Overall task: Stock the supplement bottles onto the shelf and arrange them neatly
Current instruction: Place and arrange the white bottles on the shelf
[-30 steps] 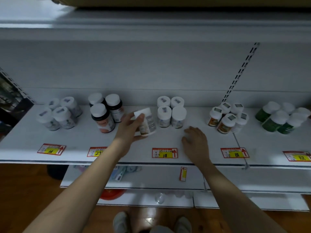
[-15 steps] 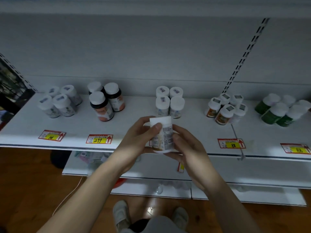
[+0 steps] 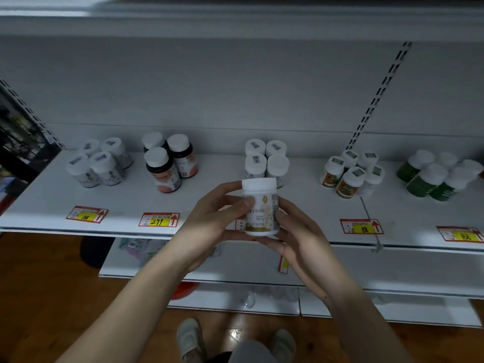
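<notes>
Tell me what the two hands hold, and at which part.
Both hands hold one white supplement bottle upright by its labelled body: left hand on its left side, right hand on its right side and underneath.

Held bottle (image 3: 260,206) in front of shelf (image 3: 301,203); 4 bottles (image 3: 266,161) prob. behind.
</notes>
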{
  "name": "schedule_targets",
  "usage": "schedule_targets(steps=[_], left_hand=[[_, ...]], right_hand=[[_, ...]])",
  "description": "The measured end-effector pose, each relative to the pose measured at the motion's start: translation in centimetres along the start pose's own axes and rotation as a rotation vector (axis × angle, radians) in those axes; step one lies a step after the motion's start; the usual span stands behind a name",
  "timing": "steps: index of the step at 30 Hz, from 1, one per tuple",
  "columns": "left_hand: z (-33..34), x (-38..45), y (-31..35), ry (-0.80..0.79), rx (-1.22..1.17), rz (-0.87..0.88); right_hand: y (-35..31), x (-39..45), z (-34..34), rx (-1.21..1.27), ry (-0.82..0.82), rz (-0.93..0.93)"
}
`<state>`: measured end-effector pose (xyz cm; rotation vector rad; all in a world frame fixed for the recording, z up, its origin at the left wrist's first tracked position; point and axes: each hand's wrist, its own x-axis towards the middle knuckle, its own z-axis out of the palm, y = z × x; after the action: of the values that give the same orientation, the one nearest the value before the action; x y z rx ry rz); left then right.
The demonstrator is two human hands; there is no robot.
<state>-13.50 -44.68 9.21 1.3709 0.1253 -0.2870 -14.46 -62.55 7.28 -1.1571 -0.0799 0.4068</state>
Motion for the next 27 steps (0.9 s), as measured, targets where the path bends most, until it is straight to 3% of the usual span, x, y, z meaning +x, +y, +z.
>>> schedule_targets(steps=[17, 27], left_hand=[[-0.6, -1.0, 1.2, 0.044, 0.012, -0.006], [-0.5, -1.7, 1.7, 0.023, -0.026, 0.024]], right_hand=[[-0.3, 0.0, 1.9, 0.059, -0.002, -0.021], [0.3, 0.5, 2.9, -0.176, 0.263, -0.162]])
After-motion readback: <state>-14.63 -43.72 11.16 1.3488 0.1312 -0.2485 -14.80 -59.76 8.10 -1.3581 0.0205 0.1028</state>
